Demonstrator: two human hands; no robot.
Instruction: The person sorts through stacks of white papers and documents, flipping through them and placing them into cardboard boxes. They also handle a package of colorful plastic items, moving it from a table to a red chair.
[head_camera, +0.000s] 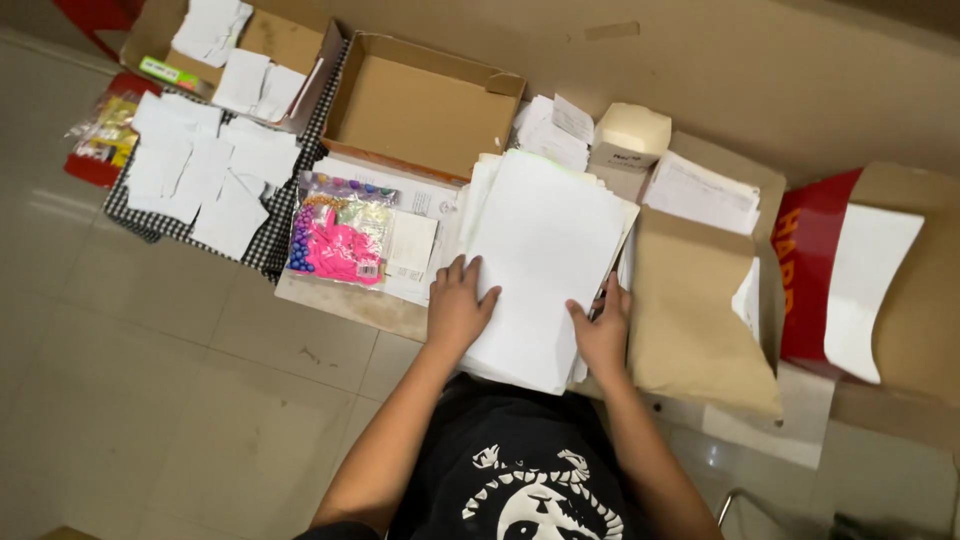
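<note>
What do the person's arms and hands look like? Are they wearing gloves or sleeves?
No gloves: the left hand and right hand are bare, with no rings or watch showing. Both forearms are bare too, with no long sleeves. The person wears a black top with a white printed design on the front.

Both hands, left hand (458, 305) and right hand (603, 330), flat on thick white paper stack (540, 260) at frame centre; open brown cardboard box (415, 105) above.
</note>
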